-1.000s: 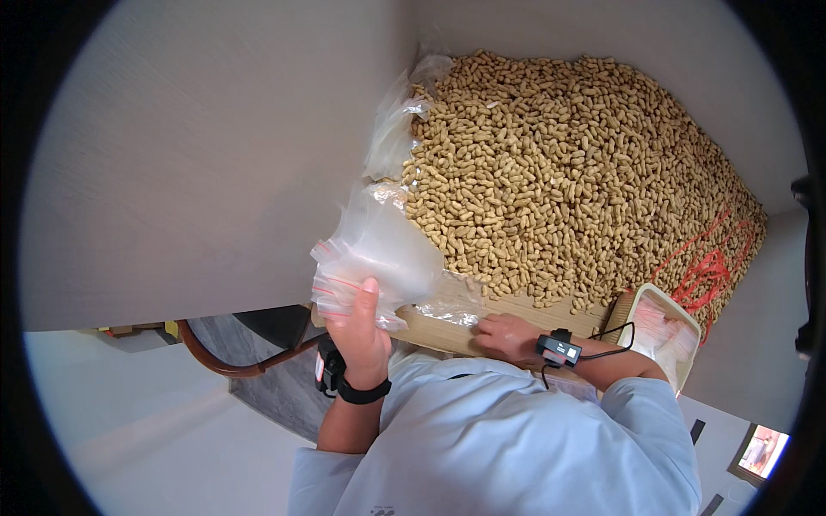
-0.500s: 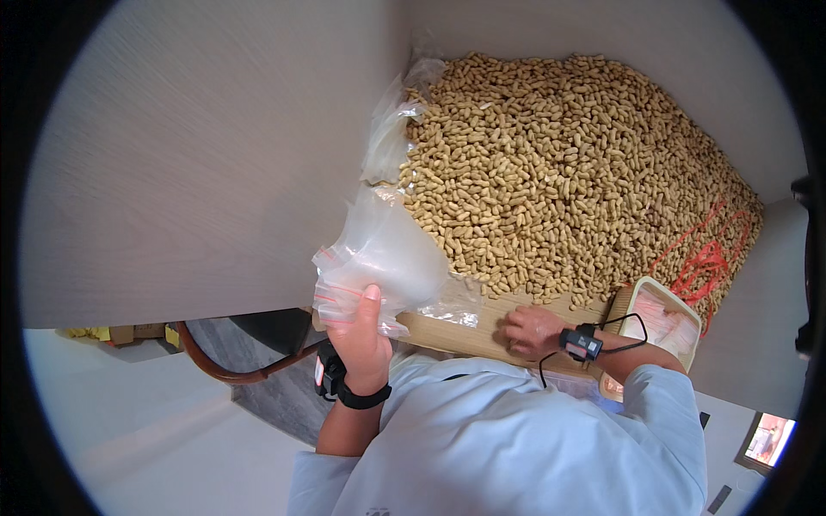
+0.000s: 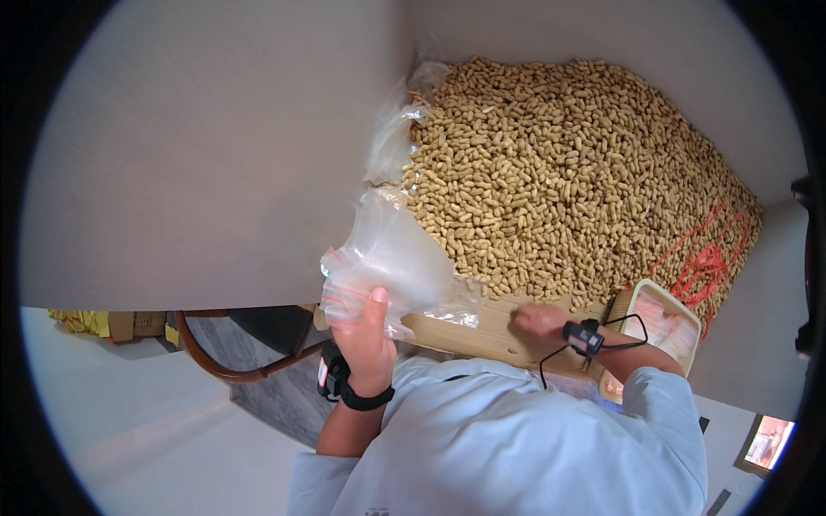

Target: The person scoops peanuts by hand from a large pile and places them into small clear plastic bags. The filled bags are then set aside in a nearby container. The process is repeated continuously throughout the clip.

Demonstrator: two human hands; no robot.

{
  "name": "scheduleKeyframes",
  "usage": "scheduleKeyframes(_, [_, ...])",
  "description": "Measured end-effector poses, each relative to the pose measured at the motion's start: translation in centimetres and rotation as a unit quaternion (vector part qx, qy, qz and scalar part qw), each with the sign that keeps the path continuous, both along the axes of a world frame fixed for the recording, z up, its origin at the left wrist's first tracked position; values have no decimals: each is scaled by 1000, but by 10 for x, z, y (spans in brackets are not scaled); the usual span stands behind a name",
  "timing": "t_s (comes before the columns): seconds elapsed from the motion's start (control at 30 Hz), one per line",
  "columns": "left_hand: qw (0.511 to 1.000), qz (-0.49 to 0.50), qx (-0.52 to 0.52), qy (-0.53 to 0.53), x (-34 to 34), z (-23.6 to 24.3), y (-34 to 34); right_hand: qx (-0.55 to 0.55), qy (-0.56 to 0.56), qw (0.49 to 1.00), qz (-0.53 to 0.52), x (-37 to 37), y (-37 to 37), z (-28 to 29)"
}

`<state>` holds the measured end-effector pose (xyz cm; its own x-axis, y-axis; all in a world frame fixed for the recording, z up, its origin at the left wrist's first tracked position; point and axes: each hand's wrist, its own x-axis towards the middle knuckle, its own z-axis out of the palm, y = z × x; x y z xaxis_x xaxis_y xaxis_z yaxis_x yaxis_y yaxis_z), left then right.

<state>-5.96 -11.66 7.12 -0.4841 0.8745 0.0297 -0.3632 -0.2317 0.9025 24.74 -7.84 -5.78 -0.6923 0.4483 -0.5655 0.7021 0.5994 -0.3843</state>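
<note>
My left hand point(image 3: 366, 344) is closed on several clear zip-lock bags point(image 3: 391, 262) with red seal strips, its thumb lying on top of them. The bags spread away from my fingers toward the left edge of a big heap of unshelled peanuts point(image 3: 559, 172). My right hand point(image 3: 540, 320) is over the wooden tabletop point(image 3: 469, 334), just in front of the heap's near edge. Motion smears its fingers, so whether they hold anything does not show.
A pale plastic basket point(image 3: 641, 288) with red-striped bags inside stands beside my right forearm. Tangled red string point(image 3: 705, 271) lies on the peanuts at the right. More clear plastic point(image 3: 391, 146) lines the heap's left side. A wooden chair point(image 3: 245, 376) stands at the lower left.
My right hand has shifted slightly to the right, uncovering a small brown spot on the tabletop. My left hand and the bags have moved a little to the right.
</note>
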Motion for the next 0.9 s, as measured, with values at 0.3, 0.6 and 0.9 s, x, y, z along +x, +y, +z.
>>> scheduleKeyframes(0.3, [999, 16, -5, 31, 5, 2, -2, 289, 225, 924, -110, -100, 44, 10])
scheduleKeyframes(0.6, [997, 21, -16, 73, 5, -2, -7, 202, 280, 929, -133, -131, 61, -33])
scheduleKeyframes(0.9, [998, -2, -22, 55, 15, -12, 4, 410, 420, 764, -267, -51, 132, 110])
